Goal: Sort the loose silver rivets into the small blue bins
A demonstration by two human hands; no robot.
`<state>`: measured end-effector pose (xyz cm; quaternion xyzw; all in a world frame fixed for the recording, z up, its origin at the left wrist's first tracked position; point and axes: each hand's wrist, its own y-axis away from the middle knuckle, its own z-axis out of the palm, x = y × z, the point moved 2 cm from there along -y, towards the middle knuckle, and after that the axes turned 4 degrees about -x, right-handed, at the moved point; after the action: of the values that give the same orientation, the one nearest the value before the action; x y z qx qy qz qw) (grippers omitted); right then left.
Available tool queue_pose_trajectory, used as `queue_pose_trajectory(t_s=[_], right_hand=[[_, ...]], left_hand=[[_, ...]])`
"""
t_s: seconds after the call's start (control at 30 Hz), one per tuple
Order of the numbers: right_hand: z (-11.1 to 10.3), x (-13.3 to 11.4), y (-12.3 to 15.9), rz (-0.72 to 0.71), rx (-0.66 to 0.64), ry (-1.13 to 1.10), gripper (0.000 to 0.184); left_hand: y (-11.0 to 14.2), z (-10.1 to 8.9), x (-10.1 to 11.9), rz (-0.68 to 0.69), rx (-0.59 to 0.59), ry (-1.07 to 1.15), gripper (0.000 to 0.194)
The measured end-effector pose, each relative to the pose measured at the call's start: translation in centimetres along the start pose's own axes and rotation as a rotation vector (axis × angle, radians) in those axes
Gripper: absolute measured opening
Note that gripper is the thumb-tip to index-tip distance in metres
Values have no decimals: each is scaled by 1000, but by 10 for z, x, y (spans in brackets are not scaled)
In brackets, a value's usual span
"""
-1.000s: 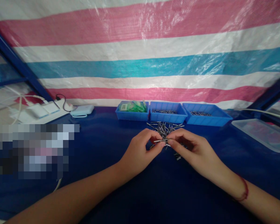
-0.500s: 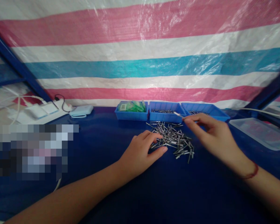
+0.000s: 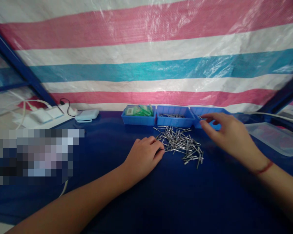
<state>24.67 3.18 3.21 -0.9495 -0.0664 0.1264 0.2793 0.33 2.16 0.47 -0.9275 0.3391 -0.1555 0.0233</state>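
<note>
A loose pile of silvery blind rivets lies on the dark blue table. My left hand rests at the pile's left edge, fingers curled and thumb close to the index finger. Whatever may be between those fingertips is hidden. Over the front of the right blue bin hovers my right hand, thumb and index finger apart, holding nothing. More rivets show in that bin, partly covered by the hand. The middle blue bin also contains rivets.
The left blue bin holds green plastic packaging. A translucent plastic lid lies at the right. White power strip with cables and a light blue case sit back left. Striped sheeting hangs behind; a pixelated patch hides the left.
My hands were together over the pile with a rivet. My right hand carried a rivet right toward the bins and now has let go. My left hand opened, then drew back slightly left and curled.
</note>
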Motion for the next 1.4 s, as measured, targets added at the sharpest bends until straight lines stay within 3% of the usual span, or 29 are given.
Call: queue_pose_trajectory(t_s=[0.23,0.47,0.6,0.7,0.83,1.0,1.4], right_hand=[[9,-42,20,-159,-143,-207,19],[12,-52,25,-154,-229,-296,16],[12,-56,26,-164,-244,-335,14],[13,-59,28,-171,-252,-371,13],[17,-64,33,-154,-259,-480,14],[18,-70,37,-68,-261,-735,16],[12,-75,38,-124,-234,-811,10]], left_hand=[[1,-1,-4,-34,37,-58,28],[2,-11,-3,-18,-91,-146,23],[3,-10,-8,-70,-67,-115,22],[3,-9,-11,-121,-2,-4,18],[1,-8,-6,-81,120,312,13],[1,-3,4,-67,129,565,12],[3,-1,10,55,143,585,15]])
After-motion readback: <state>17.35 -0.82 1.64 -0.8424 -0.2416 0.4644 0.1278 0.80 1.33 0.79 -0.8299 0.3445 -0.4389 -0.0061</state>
